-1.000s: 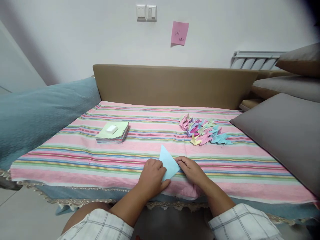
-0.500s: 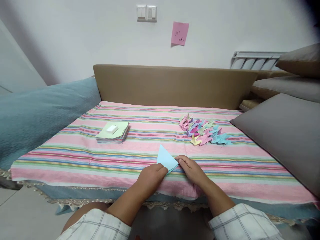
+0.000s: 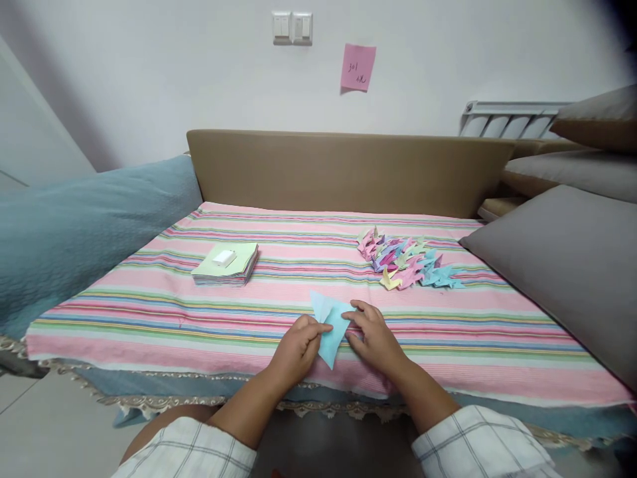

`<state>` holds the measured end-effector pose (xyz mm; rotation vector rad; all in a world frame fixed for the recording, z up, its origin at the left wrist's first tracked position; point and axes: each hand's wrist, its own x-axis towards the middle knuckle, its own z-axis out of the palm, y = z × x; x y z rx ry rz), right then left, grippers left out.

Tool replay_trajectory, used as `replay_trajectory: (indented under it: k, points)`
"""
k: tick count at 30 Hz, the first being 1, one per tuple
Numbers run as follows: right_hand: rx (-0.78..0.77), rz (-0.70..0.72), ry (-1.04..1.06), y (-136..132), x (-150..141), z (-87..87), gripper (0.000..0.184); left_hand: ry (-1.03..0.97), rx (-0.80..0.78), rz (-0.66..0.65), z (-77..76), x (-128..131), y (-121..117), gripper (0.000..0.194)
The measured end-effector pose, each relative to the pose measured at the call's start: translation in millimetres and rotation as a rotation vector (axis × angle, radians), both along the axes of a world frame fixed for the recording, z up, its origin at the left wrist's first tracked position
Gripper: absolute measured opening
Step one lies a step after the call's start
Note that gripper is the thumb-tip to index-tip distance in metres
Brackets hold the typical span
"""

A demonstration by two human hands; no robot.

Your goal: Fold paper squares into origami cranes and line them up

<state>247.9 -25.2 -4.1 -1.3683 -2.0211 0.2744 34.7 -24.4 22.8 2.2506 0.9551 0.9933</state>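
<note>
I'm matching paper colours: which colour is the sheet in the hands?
The sheet is light blue, seen best in the head view.

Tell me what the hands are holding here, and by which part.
The light-blue paper: the left hand has fingers on its left side, the right hand on its upper right corner.

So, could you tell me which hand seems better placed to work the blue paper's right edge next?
Probably the right hand: its fingers are at that edge of the blue paper, while the left hand comes in from the opposite side, one finger extended over the paper.
</note>
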Motion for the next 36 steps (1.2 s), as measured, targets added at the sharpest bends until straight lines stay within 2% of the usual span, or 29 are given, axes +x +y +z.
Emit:
replay_trajectory:
  k: [3, 7, 13, 16, 19, 21, 24, 26, 29, 33, 36]
  points:
    - [0.061, -0.04, -0.037, 3.2, 0.0, -1.8, 0.035, 0.013, -0.01, -0.021, 0.4, -0.7, -1.4, 0.033]
    - [0.096, -0.067, -0.086, 5.5, 2.9, -2.3, 0.035, 0.112, 0.049, 0.092, 0.8, -7.1, -1.7, 0.036]
    - [0.076, -0.032, -0.109, 4.4, 4.8, -2.4, 0.035, 0.588, 0.057, 0.317, 8.5, -18.3, -1.0, 0.04]
    - [0.072, -0.003, -0.113, 3.9, 4.1, -2.5, 0.037, 0.7, 0.12, 0.372, 13.3, -18.2, 1.9, 0.032]
    - [0.092, 0.022, -0.12, 3.8, 3.8, -2.4, 0.035, 0.722, 0.202, 0.407, 15.3, -16.4, 4.8, 0.018]
    - [0.105, 0.036, -0.133, 3.9, 4.3, -2.3, 0.032, 0.701, 0.289, 0.396, 14.4, -15.8, 5.7, 0.014]
    - [0.113, 0.047, -0.167, 4.2, 6.4, -2.2, 0.03, 0.673, 0.357, 0.285, 12.0, -16.9, 5.6, 0.013]
    - [0.112, 0.051, -0.183, 4.5, 8.0, -2.3, 0.03, 0.671, 0.317, 0.213, 11.3, -18.5, 5.4, 0.015]
    - [0.09, 0.056, -0.17, 4.9, 9.8, -2.4, 0.031, 0.675, 0.207, 0.174, 12.4, -21.4, 5.5, 0.021]
    - [0.008, 0.055, -0.132, 4.8, 13.0, -1.5, 0.029, 0.693, 0.138, 0.198, 15.7, -24.6, 8.0, 0.029]
    - [-0.071, 0.025, -0.104, 3.9, 17.0, 0.9, 0.026, 0.702, 0.106, 0.235, 18.5, -27.0, 12.3, 0.025]
